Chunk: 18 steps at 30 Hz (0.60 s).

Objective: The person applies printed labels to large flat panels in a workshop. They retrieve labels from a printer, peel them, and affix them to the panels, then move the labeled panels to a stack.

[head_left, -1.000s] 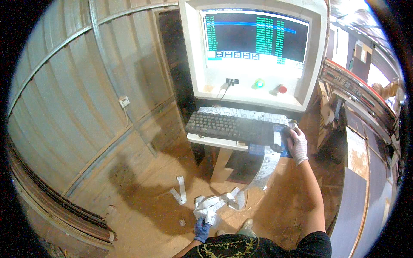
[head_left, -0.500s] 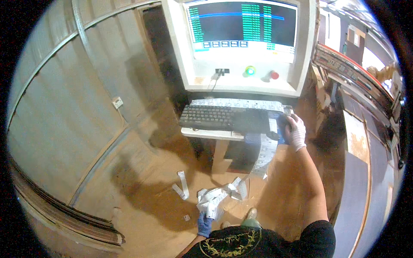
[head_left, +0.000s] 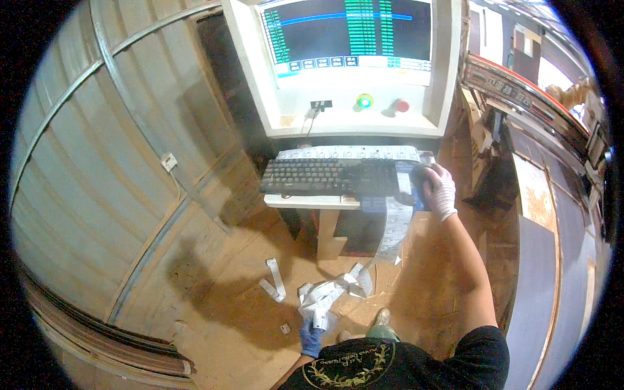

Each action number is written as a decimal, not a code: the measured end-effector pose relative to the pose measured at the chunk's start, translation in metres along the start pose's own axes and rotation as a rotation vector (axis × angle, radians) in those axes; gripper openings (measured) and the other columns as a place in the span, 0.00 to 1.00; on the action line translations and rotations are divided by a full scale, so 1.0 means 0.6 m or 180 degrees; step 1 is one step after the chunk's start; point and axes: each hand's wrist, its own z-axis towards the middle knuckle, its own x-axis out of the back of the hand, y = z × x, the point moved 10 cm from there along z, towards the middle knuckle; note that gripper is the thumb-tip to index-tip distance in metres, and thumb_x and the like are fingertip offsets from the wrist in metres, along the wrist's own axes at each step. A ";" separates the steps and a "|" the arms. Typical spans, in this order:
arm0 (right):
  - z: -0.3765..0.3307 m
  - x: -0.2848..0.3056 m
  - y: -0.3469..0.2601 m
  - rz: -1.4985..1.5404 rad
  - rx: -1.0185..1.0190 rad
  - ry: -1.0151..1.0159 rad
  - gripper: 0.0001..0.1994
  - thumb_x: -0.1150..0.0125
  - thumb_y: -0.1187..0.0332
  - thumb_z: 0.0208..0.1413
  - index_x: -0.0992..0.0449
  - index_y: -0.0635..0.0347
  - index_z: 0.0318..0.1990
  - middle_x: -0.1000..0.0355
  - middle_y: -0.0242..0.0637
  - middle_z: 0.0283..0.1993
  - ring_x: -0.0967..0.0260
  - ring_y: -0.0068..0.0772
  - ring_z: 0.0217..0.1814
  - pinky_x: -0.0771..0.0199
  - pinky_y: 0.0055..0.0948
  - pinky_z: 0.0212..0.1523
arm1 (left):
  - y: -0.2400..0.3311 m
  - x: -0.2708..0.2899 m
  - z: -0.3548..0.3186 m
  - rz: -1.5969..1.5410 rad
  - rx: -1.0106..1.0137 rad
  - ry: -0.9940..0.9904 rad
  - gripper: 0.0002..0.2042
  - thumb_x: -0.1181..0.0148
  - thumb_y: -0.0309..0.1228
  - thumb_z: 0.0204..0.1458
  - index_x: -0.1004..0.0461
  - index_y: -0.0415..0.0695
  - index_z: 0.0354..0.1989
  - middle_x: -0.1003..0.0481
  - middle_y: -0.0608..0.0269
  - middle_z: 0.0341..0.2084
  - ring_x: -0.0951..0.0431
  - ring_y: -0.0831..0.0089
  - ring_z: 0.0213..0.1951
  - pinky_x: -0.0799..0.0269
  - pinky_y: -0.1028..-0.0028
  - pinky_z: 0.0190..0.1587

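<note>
My right hand, in a white glove with bare fingertips, is closed over a dark computer mouse at the right end of a small shelf. Beside it lies a black keyboard, its right part blurred. From the shelf a long strip of printed white labels hangs down at the right. Low in front of me, my left hand, in a blue glove, is closed on a white label strip. More crumpled strip lies around and beyond that hand. The fingers of the left hand are partly hidden.
A monitor is set in a white cabinet, with a green lit button and a red button below. Loose paper strips lie on the brown floor. Large grey panels stand to the right; stacked boards lie left.
The view has shifted a little, so the monitor and shelf sit slightly further left. My right hand stays on the mouse and my left on the label strip.
</note>
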 end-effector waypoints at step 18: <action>0.001 0.033 0.000 0.0077 0.0102 0.0042 0.18 0.45 0.73 0.36 0.30 0.52 0.41 0.35 0.41 0.46 0.39 0.47 0.47 0.36 0.39 0.46 | 0.058 -0.120 0.051 0.0531 -0.0472 -0.0518 0.13 0.47 0.35 0.47 0.31 0.38 0.36 0.29 0.62 0.27 0.30 0.74 0.31 0.34 0.74 0.34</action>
